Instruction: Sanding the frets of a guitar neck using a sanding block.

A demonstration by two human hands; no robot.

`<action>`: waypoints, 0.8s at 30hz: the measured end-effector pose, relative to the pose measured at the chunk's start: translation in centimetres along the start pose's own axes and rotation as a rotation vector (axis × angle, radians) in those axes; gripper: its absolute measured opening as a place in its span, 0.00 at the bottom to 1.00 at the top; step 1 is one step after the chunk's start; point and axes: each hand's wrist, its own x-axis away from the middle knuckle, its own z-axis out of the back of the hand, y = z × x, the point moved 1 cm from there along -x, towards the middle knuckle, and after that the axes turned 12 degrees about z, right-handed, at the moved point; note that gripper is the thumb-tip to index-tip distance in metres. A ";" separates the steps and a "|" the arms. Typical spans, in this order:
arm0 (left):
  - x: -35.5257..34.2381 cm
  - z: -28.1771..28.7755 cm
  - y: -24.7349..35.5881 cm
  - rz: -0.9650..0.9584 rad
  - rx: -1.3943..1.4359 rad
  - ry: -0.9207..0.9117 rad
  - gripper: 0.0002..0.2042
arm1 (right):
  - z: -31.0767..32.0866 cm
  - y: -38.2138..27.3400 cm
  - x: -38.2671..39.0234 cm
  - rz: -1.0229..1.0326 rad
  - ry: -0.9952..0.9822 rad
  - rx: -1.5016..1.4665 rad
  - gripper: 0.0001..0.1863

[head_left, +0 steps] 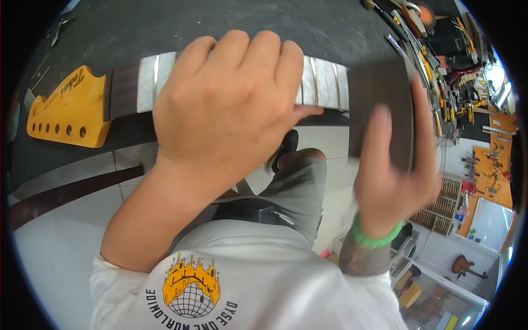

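Note:
A guitar neck lies across the edge of the dark workbench, its amber headstock [69,113] at the left. Pale masking tape [324,82] covers the fretboard between the metal frets, and a bare dark strip [125,91] shows beside the headstock. My left hand [228,91] is closed over the middle of the neck, thumb along its near side. In my right hand [399,170] is a dark flat rectangular block [371,110], held between thumb and fingers at the neck's right end, which it hides. Motion blurs this hand a little.
Many hand tools [429,60] crowd the bench's right side. Small pliers [59,30] lie at the far left of the workbench [313,27]. Beyond, at the right, are an orange tool board [495,170], a small-drawer rack [440,203] and a brown guitar [465,267].

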 end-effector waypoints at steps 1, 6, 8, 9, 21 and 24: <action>0.2 -0.1 -0.4 -0.005 -0.012 0.008 0.27 | -1.3 0.9 -1.9 -0.058 -0.046 -0.024 0.22; 0.2 0.1 -0.5 0.001 -0.020 0.016 0.27 | -3.3 3.7 -6.5 0.141 -0.302 0.298 0.22; 0.6 -0.1 -0.6 0.014 -0.006 0.019 0.27 | -2.0 1.7 -2.6 0.094 -0.169 0.149 0.22; 0.5 -0.1 -0.5 0.027 -0.007 0.024 0.27 | -0.8 0.7 -0.3 0.036 -0.025 0.006 0.23; 0.2 0.2 -0.2 -0.010 -0.070 0.021 0.27 | -2.7 3.3 -5.1 0.085 -0.052 0.194 0.19; 0.2 0.1 0.0 -0.022 -0.073 0.050 0.27 | 0.7 2.7 -0.5 -0.042 0.235 -0.075 0.23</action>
